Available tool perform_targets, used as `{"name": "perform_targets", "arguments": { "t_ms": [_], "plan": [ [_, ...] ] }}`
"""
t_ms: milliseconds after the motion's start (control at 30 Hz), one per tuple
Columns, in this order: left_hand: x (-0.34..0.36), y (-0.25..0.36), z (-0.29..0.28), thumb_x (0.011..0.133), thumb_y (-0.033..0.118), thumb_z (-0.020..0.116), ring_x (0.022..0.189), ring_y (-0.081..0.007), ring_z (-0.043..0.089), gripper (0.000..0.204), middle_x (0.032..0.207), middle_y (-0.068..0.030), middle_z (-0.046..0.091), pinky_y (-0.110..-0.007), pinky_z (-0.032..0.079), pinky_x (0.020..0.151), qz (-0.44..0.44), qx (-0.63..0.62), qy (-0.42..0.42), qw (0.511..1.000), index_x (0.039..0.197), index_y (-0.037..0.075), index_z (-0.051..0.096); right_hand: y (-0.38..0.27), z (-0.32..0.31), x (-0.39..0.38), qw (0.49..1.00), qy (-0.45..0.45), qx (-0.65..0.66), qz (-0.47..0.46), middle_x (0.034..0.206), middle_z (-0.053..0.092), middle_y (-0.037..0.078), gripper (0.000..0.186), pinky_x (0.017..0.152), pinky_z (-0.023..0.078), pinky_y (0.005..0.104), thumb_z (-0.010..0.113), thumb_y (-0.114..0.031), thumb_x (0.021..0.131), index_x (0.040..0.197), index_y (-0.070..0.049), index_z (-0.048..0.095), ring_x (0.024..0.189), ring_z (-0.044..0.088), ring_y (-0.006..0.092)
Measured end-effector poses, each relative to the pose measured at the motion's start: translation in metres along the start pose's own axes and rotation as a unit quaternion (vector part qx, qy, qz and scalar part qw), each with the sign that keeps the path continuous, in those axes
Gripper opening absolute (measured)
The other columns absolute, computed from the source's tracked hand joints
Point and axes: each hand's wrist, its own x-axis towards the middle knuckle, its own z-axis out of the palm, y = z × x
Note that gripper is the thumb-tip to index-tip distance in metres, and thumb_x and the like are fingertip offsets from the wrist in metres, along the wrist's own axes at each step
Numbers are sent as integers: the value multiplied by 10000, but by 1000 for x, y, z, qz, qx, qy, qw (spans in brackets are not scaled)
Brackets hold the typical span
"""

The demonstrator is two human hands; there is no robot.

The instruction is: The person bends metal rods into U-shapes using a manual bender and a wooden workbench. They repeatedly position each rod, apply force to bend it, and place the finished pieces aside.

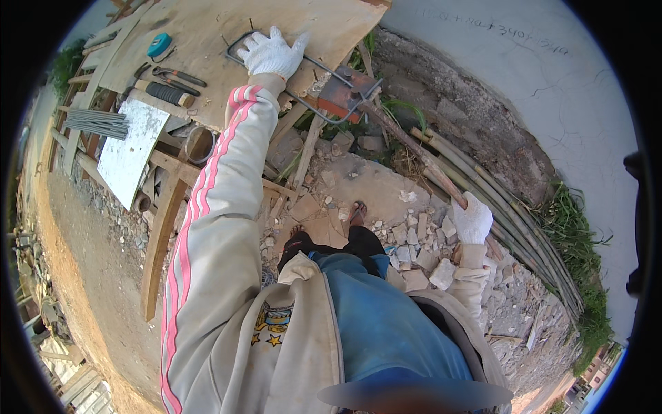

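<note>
My left hand (272,55), in a white knit glove, lies with fingers spread over a bent steel rod (303,105) on the plywood bench top (207,31). The rod is shaped into a long, narrow loop. Its near end reaches past the bench edge, around a rusty metal block (338,95) with upright pins. Down at the right, my gloved right hand (473,219) is wrapped round the end of a long brown bar (420,153). The bar slants up to the block, its far end close to the rod. How it meets the rod cannot be made out.
A teal tape measure (159,45), pincers (181,77) and a hammer with a black-wrapped handle (162,91) lie left on the bench. Cut rods (96,123) rest on a white sheet (131,153). Rubble (414,238) surrounds my feet; bamboo poles (507,207) lie along the right wall.
</note>
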Motion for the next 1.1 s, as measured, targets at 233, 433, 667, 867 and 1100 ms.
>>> {"name": "perform_targets", "arguments": {
  "t_ms": [233,433,667,867,1100],
  "plan": [
    [2,0,5,922,785,444,1404,-527,411,900,1438,-371,496,-654,241,1155,15,-43,36,998,1455,72,570,-43,-6,-57,995,35,-24,93,810,705,184,279,711,540,529,714,-420,878,863,-142,694,837,695,431],
    [4,2,1,908,791,460,1424,-551,366,901,1479,-386,456,-669,201,1166,13,-76,-5,997,1439,75,594,-112,-6,-123,985,51,-27,160,829,717,201,389,719,546,531,680,-496,915,910,-107,703,828,707,433],
    [2,3,-7,910,787,466,1466,-546,312,911,1554,-379,386,-653,165,1196,19,-79,-44,996,1487,87,553,-189,-8,-178,977,54,42,202,778,684,216,445,692,530,549,657,-527,949,895,-86,637,796,686,463],
    [5,-8,-13,896,796,486,1483,-534,292,927,1570,-384,356,-610,171,1217,44,-68,-73,994,1514,106,531,-157,-7,-197,988,72,89,105,824,679,244,384,714,521,546,610,-446,1015,1030,-64,577,833,673,478],
    [8,-10,-8,894,784,509,1449,-509,358,886,1522,-372,419,-603,223,1190,43,-58,-58,996,1464,107,564,-73,-10,-290,956,-22,246,160,790,665,237,357,659,497,510,563,-399,1047,1002,-49,618,767,659,466]
  ]
}}
